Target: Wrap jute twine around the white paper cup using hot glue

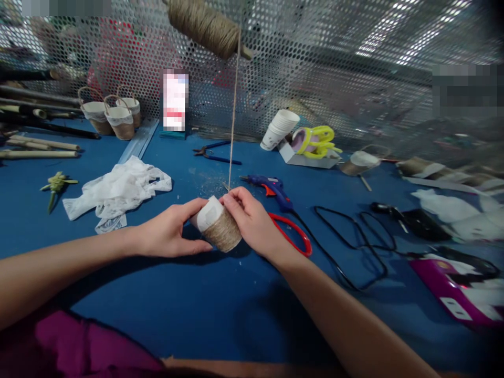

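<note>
Between my hands a white paper cup lies tilted, its lower part wound with brown twine. My left hand grips the cup's white end, thumb and fingers around it. At the cup's upper right, my right hand pinches the twine against the wound side. That strand runs taut up to a large twine spool hung on a rod at the mesh. Just beyond my right hand lies a blue glue gun with a red trigger. Red-handled scissors are partly hidden under my right wrist.
White lace lies left, near finished twine baskets. Pliers, a phone and stacked paper cups stand or lie at the back. A black cable loops right towards a purple power strip. Sticks lie far left.
</note>
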A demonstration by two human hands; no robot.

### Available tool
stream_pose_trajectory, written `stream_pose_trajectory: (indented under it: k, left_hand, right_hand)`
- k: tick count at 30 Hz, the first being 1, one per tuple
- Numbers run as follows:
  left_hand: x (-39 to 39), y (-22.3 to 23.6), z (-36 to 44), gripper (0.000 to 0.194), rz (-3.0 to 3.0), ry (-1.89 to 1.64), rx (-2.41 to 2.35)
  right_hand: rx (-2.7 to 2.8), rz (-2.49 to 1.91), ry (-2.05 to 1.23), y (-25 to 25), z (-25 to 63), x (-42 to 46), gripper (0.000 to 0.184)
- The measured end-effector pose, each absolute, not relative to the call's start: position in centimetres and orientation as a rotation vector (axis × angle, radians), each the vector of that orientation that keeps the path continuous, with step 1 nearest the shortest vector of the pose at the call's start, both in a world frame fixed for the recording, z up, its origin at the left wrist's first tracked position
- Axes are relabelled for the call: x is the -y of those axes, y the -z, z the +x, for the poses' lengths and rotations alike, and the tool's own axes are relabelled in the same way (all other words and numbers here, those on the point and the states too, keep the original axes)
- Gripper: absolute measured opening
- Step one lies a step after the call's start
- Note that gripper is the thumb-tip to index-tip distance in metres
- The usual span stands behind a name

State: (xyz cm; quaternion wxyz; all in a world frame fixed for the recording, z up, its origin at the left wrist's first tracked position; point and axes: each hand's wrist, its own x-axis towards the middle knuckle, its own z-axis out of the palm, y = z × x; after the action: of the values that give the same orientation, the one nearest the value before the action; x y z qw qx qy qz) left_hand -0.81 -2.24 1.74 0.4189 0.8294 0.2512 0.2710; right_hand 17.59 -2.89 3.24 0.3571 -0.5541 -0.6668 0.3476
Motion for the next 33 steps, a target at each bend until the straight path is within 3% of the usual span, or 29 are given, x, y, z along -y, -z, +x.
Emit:
stream_pose_trajectory:
  k: [15, 17, 20, 33]
  left_hand:
    - [2.3, -2.7, -0.6, 0.050, 1.898, -0.792, -0.540]
    - [2.0, -3.0, -0.8, 0.042, 1.839, -0.907, -0.575]
    - [1.4, -3.1, -1.0, 0.014, 1.744, -1.011, -0.754]
    - [-0.3, -2.0, -0.9, 0.015, 1.544, -1.052, -0.909]
  right_hand:
    - [1.482, -1.445, -1.167, -3.2, 18.0, 2.4, 0.022]
    - [1.450, -1.443, -1.136, -3.1, 18.4, 2.0, 0.022]
    - [1.436, -1.450, -1.075, -3.0, 18.8, 1.6, 0.022]
    - [1.787, -1.455, -0.551, -3.1, 18.2, 2.9, 0.016]
